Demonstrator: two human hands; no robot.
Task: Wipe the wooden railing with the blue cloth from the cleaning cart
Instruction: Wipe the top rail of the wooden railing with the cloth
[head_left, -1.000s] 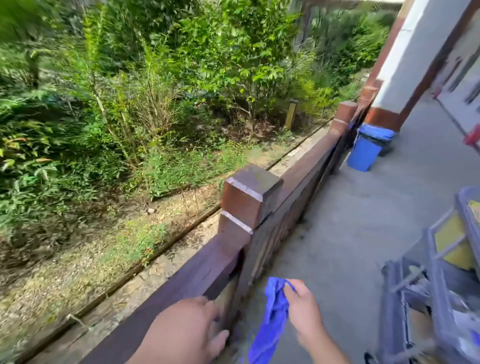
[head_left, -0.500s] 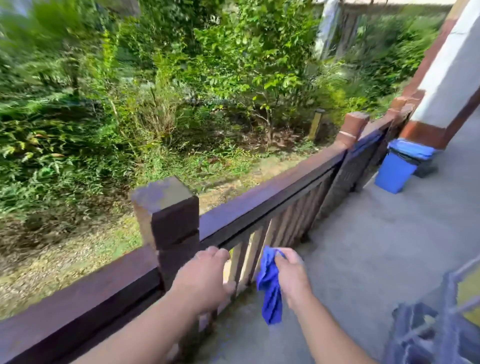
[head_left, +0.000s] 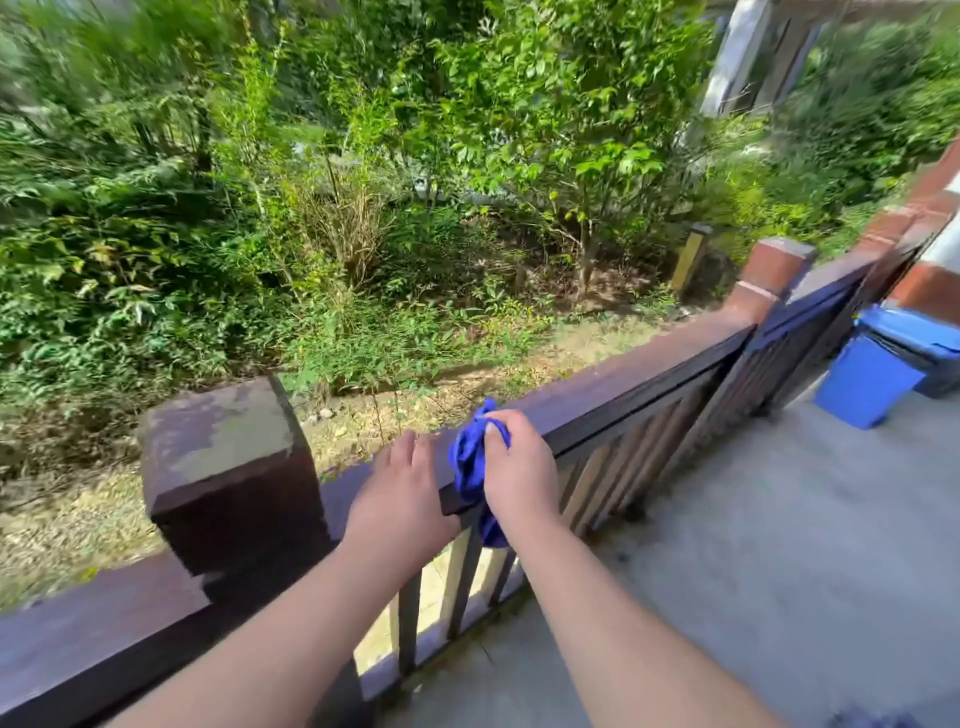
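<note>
head view shows the right hand (head_left: 519, 475) clamped around the bunched blue cloth (head_left: 470, 462), pressing it onto the wooden railing (head_left: 623, 387) just beside the left hand (head_left: 400, 499), which lies flat with fingers loose. with the cloth so wadded, it could snag or miss the rail's edges.
</note>
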